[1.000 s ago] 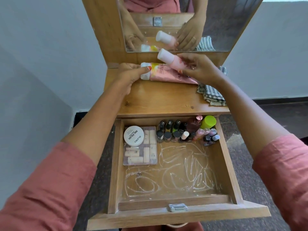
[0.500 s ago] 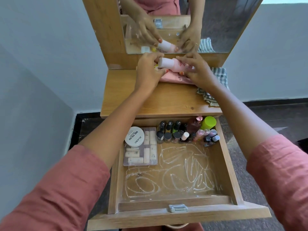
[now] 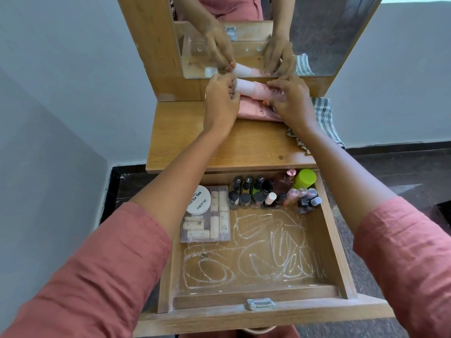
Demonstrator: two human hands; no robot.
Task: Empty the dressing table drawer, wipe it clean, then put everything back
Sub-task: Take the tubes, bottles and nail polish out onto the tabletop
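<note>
A view from above of a wooden dressing table (image 3: 195, 142) with its drawer (image 3: 334, 240) pulled fully open toward the viewer. Two arms in rolled pink sleeves (image 3: 102, 276) reach across the drawer to the back edge of the table, just below the mirror (image 3: 317, 32).

Both hands hold one pink tube (image 3: 256, 90) with a white cap, lifted sideways above the table. The left hand (image 3: 220, 103) curls its fingers round the white cap end. The right hand (image 3: 290, 101) wraps round the pink body. The mirror reflects both hands and the tube.

Under them a second pink tube (image 3: 256, 110) lies flat on the table near the back edge. A folded grey checked cloth (image 3: 322, 113) sits at the table's right edge, just beside the right hand.

Inside the drawer, things line the back wall. In the back left corner is a clear box of small beige tubes (image 3: 214, 225), with a round white tub (image 3: 199, 200) printed "ZUDIO NAIL POLISH" resting on its rear part. To its right stands a cluster of nail polish bottles (image 3: 251, 195), and in the back right corner a bottle with a lime green cap (image 3: 305, 179). White scribbled smears (image 3: 256, 259) cover the bare drawer floor toward the front. A metal handle (image 3: 260, 303) sits on the front edge.
</note>
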